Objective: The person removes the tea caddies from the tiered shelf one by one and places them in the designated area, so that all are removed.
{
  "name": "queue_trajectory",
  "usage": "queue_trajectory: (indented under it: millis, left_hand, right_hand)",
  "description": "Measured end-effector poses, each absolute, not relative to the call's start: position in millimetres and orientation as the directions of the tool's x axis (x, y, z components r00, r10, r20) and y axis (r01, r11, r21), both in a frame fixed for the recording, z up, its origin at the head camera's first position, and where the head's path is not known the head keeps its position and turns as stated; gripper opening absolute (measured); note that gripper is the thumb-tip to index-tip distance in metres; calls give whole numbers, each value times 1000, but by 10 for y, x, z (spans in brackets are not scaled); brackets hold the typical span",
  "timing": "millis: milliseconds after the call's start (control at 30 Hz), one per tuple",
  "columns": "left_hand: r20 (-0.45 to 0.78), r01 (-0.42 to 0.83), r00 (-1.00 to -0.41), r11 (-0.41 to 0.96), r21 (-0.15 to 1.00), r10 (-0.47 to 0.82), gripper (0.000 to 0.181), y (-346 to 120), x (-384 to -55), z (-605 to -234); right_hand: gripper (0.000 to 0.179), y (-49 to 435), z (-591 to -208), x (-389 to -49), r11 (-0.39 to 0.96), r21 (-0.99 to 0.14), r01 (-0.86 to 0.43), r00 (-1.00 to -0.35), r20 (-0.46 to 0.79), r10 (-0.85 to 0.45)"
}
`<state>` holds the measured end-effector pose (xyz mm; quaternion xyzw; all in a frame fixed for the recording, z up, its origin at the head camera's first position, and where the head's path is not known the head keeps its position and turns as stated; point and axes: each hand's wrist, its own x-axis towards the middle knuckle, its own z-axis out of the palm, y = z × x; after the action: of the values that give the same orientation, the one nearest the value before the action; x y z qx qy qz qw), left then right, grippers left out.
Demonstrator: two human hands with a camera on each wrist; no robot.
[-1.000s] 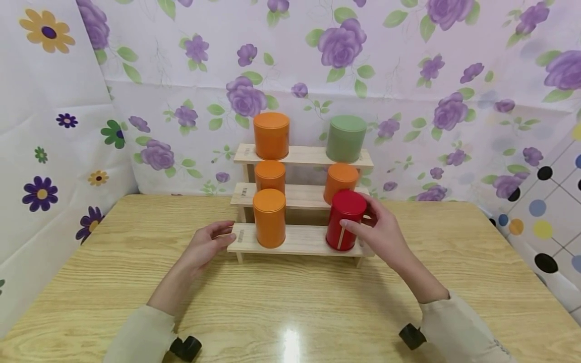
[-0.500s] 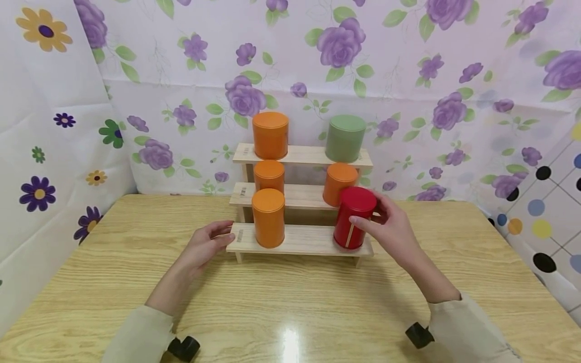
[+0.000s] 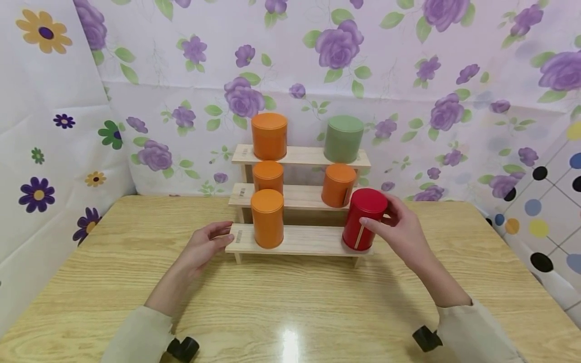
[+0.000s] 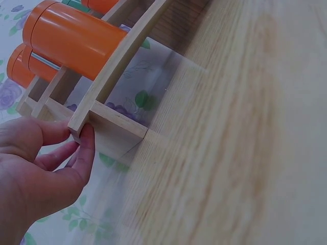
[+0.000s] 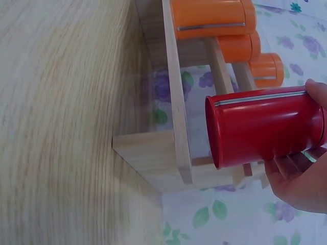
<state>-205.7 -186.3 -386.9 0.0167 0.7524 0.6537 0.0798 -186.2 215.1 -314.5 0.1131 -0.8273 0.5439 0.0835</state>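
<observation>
A red cylindrical tin (image 3: pixel 354 228) is in my right hand (image 3: pixel 404 229), thumb on its front and fingers round its far side. It overlaps the right end of the lowest board in the head view; the right wrist view shows a gap between its base (image 5: pixel 211 133) and that board. My left hand (image 3: pixel 205 248) pinches the left end of the three-step wooden rack (image 4: pixel 82 109), thumb above and fingers beneath the board. On the lowest step, toward the left, stands an orange tin (image 3: pixel 268 222).
Two orange tins (image 3: pixel 268 174) (image 3: pixel 338 186) occupy the middle step. Up on the top step are another orange tin (image 3: pixel 269 137) and a green tin (image 3: pixel 343 139). The wooden table (image 3: pixel 290 297) bears the rack; flowered cloth (image 3: pixel 190 65) hangs behind.
My right hand has moved the red tin rightward along the lowest step, toward the board's right end. The left hand keeps its hold on the rack, and the other tins stay put.
</observation>
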Motion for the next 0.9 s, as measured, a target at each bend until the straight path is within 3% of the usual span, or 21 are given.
queue_trajectory:
  millis: [900]
  left_hand:
    - [-95, -76, -987, 144, 987, 129, 50, -1863, -2066, -3886]
  right_hand:
    - [65, 2473, -3096, -1949, 426, -856, -292, -949, 314, -20]
